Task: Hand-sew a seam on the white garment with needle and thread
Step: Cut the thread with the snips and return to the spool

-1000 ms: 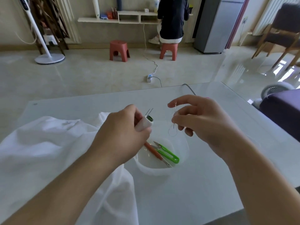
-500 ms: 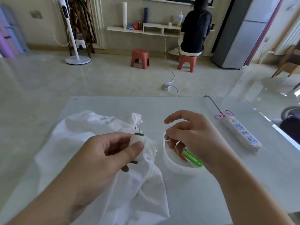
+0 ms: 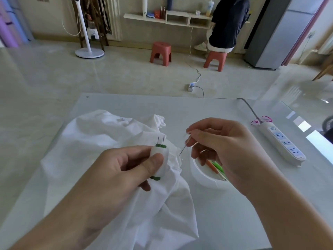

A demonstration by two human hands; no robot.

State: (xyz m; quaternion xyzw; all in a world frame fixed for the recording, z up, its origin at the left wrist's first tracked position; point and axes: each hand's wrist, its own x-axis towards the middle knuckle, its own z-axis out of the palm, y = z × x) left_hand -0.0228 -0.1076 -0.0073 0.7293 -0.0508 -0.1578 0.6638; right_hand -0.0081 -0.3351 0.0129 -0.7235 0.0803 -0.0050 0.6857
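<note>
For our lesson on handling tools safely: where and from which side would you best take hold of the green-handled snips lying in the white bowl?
Probably by the green handle, coming from above through the bowl's open top. The snips lie low inside it beside an orange tool, so the wall blocks a side approach. The right hand, pinching the needle, covers much of them, so the blade end cannot be judged.

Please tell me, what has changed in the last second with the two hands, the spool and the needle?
The left hand carried the thread spool away from above the bowl to over the white garment. The right hand turned the needle from upright to slanting down-left toward the cloth. Both hands kept their holds; the bowl still contains the green snips.
</note>
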